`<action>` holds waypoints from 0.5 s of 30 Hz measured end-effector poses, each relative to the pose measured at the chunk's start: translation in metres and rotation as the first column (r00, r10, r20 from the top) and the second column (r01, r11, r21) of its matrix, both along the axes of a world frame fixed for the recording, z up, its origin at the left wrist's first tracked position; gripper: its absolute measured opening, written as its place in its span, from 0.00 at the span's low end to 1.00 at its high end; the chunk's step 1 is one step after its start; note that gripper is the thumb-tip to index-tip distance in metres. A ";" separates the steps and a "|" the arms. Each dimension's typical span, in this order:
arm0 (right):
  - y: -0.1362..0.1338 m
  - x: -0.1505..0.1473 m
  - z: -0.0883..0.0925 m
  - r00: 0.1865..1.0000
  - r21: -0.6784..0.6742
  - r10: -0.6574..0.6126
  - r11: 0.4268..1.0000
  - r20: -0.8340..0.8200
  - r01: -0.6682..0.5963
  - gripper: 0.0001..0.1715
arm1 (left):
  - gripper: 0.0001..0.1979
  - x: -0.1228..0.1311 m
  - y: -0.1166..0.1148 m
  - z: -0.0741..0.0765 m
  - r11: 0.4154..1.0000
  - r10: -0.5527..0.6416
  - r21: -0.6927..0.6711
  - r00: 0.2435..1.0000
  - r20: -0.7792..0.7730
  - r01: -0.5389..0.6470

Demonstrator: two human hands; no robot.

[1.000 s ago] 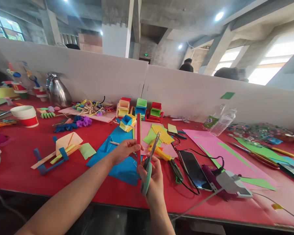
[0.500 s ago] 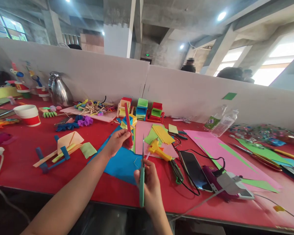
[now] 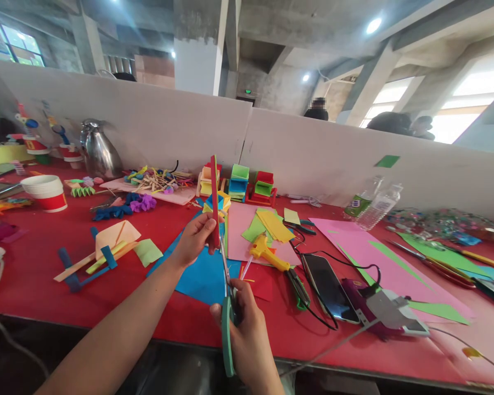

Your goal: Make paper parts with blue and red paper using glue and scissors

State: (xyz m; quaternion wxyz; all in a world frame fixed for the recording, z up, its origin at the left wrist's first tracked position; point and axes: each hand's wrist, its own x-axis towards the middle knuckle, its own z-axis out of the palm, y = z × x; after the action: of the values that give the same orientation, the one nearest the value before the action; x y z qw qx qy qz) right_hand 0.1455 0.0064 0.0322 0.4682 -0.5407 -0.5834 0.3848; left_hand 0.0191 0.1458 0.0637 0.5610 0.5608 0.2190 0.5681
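Note:
My left hand (image 3: 196,237) pinches a narrow red paper strip (image 3: 214,192), held upright above the table. In my right hand (image 3: 249,323) is a pair of scissors (image 3: 227,334) with green handles, its fingers round the grips. The blades point up at the strip's lower end, close below my left fingers; whether they touch it I cannot tell. Under my hands lies a blue paper sheet (image 3: 197,277). Just behind the strip stands a small folded blue and yellow paper piece (image 3: 221,203), partly hidden.
A yellow glue gun (image 3: 271,255), a utility knife (image 3: 298,288) and a phone (image 3: 329,285) lie to the right. Folded paper boxes (image 3: 239,184) stand at the back. On the left are paper cups (image 3: 47,193) and a steel jug (image 3: 101,151). Cables cross the right side.
The scissors have tilted and opened, their blades now angled toward the strip's lower end. The red strip stands straighter and higher. My left hand has shifted slightly left.

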 end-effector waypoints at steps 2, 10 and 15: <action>0.000 -0.001 0.000 1.000 0.004 -0.003 1.000 0.022 0.003 0.21 | 0.14 0.000 -0.001 0.000 1.000 0.004 0.002 1.000 -0.009 -0.004; 0.000 -0.004 -0.001 1.000 -0.002 -0.024 1.000 0.019 0.024 0.21 | 0.14 0.002 -0.003 0.000 1.000 0.003 0.013 0.999 -0.044 -0.003; 0.000 -0.005 -0.001 0.999 -0.003 -0.004 1.000 -0.053 0.004 0.22 | 0.14 0.005 -0.005 0.000 0.999 -0.037 0.011 0.999 -0.034 0.038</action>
State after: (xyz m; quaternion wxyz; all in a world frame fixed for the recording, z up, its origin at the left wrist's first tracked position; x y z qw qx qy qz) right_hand 0.1409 0.0066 0.0307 0.4837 -0.5321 -0.5691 0.3988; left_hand 0.0240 0.1412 0.0637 0.5645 0.5776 0.2145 0.5493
